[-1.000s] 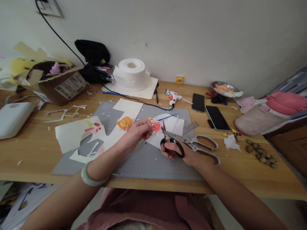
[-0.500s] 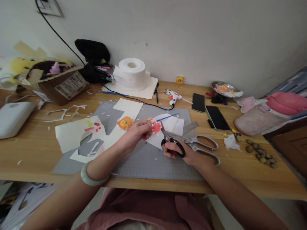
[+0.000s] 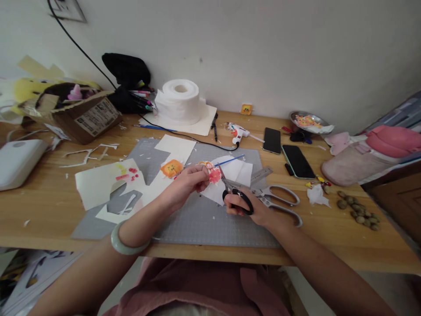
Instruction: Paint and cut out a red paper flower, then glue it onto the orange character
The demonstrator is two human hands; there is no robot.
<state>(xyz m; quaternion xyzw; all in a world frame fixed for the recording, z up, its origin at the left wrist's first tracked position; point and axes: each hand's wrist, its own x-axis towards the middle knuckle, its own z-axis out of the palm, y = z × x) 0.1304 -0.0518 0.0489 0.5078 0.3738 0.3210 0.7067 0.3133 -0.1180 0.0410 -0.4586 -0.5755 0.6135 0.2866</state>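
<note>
My left hand (image 3: 194, 179) is closed in a pinch on a small paper cutout (image 3: 215, 175) painted with a red-pink flower. In my right hand (image 3: 241, 204) are small black-handled scissors (image 3: 242, 202), my fingers through the loops. Their blades stand beside the right edge of the cutout; whether they touch it I cannot tell. Just left of my left hand, an orange painted piece with a drawn face (image 3: 171, 168) lies on white paper. A larger pair of grey-handled scissors (image 3: 279, 197) and a metal ruler (image 3: 261, 174) lie beyond my right hand.
Under my hands is a grey cutting mat (image 3: 197, 228). Behind stand a tissue roll (image 3: 180, 103), a glue gun (image 3: 238, 134) and a cardboard box (image 3: 85, 116). Two phones (image 3: 297, 162), a metal bowl (image 3: 311, 122) and several round brown objects (image 3: 358, 210) are on the right.
The scissors in my right hand have shifted very slightly, with the fingers drawn a little closer together. My left hand and the cutout have hardly moved.
</note>
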